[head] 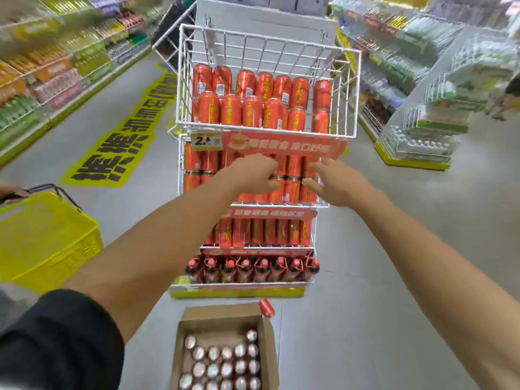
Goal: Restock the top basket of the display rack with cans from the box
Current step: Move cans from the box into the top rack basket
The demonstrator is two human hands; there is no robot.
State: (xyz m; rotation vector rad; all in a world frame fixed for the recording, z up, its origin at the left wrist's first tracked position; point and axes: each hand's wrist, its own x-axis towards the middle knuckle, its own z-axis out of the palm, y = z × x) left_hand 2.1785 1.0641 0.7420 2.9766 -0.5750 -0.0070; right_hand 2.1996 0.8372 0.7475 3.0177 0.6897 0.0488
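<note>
Hands reach toward the rack's [239,292] second basket [281,205]: left hand [253,175] fingers bent toward the stock there (touch or grip, cannot tell, blurred), right hand [334,182] fingers loosely spread, holding nothing. Top basket [267,52] above is part filled with upright red cans [253,111]. Box [270,347] sits open on the floor below, boxed cans [225,361] upright inside, loose can [266,307] lying beside its far corner.

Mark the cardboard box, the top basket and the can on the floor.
cardboard box [222,312]: head view, far flap.
top basket [267,52]: head view, back wire wall.
can on the floor [266,307]: head view, its red side.
</note>
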